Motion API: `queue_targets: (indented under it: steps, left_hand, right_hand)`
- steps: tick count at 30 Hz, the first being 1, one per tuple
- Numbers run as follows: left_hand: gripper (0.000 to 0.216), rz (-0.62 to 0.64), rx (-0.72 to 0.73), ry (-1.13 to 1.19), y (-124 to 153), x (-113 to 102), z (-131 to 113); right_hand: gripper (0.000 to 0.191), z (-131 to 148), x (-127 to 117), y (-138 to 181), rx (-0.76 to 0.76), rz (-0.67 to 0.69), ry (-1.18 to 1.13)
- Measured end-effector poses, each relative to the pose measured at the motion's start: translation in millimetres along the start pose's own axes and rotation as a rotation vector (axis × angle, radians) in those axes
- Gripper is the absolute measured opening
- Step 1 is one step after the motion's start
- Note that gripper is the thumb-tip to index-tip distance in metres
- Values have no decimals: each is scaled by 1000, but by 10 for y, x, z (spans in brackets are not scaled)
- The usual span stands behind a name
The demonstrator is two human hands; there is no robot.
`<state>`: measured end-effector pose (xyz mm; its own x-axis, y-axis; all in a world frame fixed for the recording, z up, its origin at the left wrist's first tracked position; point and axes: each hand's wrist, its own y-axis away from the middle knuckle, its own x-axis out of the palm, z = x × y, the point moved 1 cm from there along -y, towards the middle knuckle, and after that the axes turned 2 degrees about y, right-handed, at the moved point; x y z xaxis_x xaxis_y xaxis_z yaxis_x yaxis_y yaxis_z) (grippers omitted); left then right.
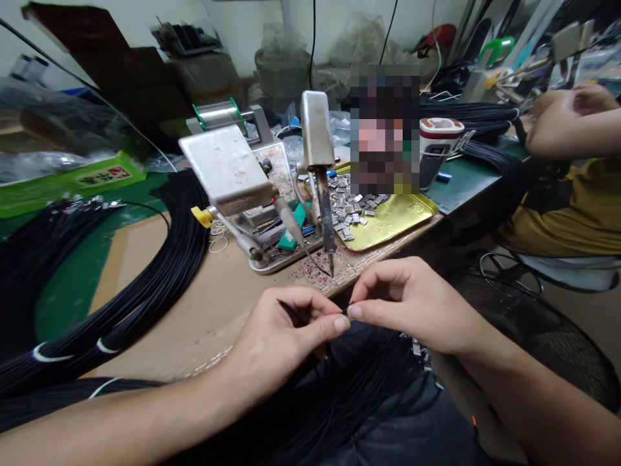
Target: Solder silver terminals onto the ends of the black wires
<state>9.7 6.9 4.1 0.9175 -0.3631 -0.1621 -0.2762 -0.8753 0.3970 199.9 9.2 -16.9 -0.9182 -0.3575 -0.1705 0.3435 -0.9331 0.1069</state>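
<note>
My left hand (295,327) pinches a thin black cable (290,310) between thumb and forefinger; a cable end with a red tip sticks up over its fingers. My right hand (410,301) is closed at the fingertips on the same cable, where a small bit of red shows. The fingers mostly hide what lies between them. Just beyond my hands a soldering iron (326,207) points downward in a metal stand, and a thin solder feed tube (295,230) ends near its tip. More black cables (369,375) lie across my lap below.
A gold tray (388,223) holds many small metal connectors (352,204). Thick black cable bundles (179,259) curve over the bench (194,323) at left. A solder spool (220,116) sits behind the stand. At right are a floor fan (533,336) and a co-worker's hands (572,120).
</note>
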Motion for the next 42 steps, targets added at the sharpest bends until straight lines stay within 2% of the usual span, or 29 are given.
queue_targets:
  steps: [4,9,12,15,19,24,27,42]
  left_hand:
    - [19,-23,6,-78,-4,-6,0]
    - [18,19,18,11,-4,4,14]
    - [21,28,2,63,-7,7,12]
    - [22,-44,9,91,-28,-14,11]
    - [29,-101,22,113,-67,-53,22]
    - [24,-111,28,172,-68,-79,41]
    - [22,-129,55,228,-65,-87,49]
    - [17,-128,106,156,-71,-103,43]
  right_hand:
    - [8,9,-10,-5,-19,26,66]
    - [10,-45,62,-10,-78,46,-140]
    - [9,-57,114,-12,-129,-45,-158]
    - [6,-57,104,-48,-145,-179,-83]
    - [17,-109,84,-140,-130,-282,-151]
    - [32,-213,166,-215,-100,-260,-417]
    - [35,-251,221,-235,-96,-240,-500]
    - [25,-248,279,-230,-140,-252,-515]
